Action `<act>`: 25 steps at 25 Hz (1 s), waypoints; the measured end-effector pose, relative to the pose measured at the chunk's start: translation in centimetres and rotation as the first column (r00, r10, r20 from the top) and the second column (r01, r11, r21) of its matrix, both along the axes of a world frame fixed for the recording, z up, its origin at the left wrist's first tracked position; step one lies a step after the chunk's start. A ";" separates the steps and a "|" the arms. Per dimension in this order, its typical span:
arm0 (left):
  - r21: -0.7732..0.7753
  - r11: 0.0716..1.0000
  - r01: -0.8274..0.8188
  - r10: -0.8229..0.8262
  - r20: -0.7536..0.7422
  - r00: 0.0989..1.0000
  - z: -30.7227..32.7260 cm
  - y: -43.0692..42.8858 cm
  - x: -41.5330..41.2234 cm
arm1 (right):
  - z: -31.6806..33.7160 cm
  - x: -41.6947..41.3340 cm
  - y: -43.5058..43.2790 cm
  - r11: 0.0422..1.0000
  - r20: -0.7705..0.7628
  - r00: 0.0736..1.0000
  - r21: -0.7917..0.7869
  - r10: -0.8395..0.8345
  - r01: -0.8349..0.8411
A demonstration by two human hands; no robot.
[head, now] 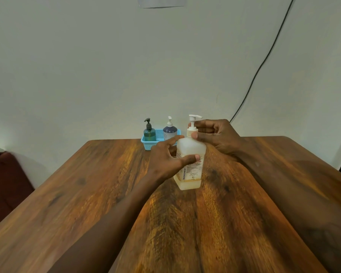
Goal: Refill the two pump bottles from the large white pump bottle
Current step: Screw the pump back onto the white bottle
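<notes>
The large white pump bottle [191, 148] stands upright on the wooden table [224, 223], near its middle. My left hand [166, 160] wraps the bottle's body from the left, thumb across the label. My right hand [215, 134] pinches the collar and neck of its white pump from the right. Behind it, a green pump bottle [149, 132] with a black pump and a dark blue pump bottle [170, 131] with a white pump stand upright in a small blue basket [159, 134] at the table's far edge.
A pale wall rises right behind the table. A black cable [264, 60] runs diagonally down the wall at the right. A dark red seat [6, 178] sits left of the table.
</notes>
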State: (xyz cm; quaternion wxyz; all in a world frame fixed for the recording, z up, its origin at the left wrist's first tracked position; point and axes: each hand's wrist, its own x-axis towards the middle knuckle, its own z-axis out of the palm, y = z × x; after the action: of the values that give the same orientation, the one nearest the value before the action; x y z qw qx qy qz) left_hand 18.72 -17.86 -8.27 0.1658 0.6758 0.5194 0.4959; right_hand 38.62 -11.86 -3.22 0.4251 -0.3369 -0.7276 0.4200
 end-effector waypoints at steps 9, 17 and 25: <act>0.053 0.998 -0.019 0.021 -0.036 0.999 0.4 -0.2 0.6 | 0.6 -1.9 -0.3 0.932 0.091 0.939 0.186 -0.333 0.312; -0.085 0.987 0.135 -0.134 0.018 0.991 1.5 -0.9 -0.7 | 1.5 -0.2 0.1 0.976 -0.020 0.987 -0.148 0.159 -0.160; -0.168 0.974 0.151 -0.152 0.008 0.988 1.7 -0.1 -0.8 | -0.4 -0.3 -0.1 0.999 -0.082 0.996 0.038 0.036 -0.033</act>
State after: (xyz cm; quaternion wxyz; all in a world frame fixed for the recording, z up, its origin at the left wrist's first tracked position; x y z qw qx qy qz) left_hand 17.95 -17.96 -6.60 0.2585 0.6983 0.5068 0.4345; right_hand 38.28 -11.99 -3.62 0.4537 -0.2987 -0.7226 0.4275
